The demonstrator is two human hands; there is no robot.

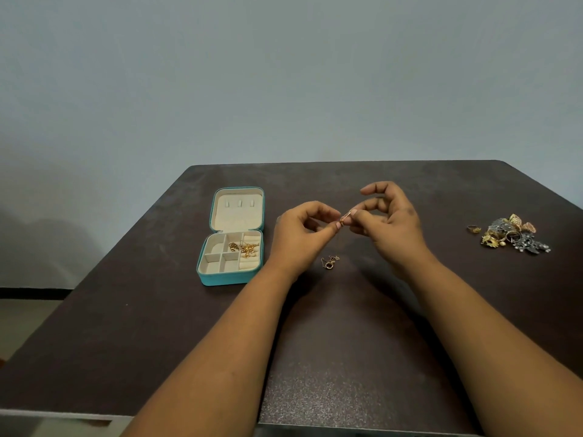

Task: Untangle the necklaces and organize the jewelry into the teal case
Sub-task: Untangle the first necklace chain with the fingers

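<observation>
Both hands are working above the middle of the dark worktop (362, 357). The left hand (303, 234) and the right hand (388, 222) are each pinching 1 small gold piece (344, 218) between thumb and fingertip, so each grip is clamped on that piece, with the right hand's other fingers curling loosely above. A fine strand seems to be hanging from it toward a small gold tangle (330, 262) lying on the worktop at about 6 o'clock from the pinch; whether the 2 are joined is too fine to tell.

The teal case (217, 277) is lying open at 9 o'clock from the hands, with gold chain (243, 247) already sitting across its upper compartments. A heap of mixed jewelry (512, 234) is waiting at 3 o'clock, well apart, with 1 ring (474, 229) just beside it.

The step in hand looks like teasing a knot or clasp apart. Doing it well probably means keeping the pinch light, pulling slowly, and working loops loose rather than tugging, since thin chain tightens easily.
</observation>
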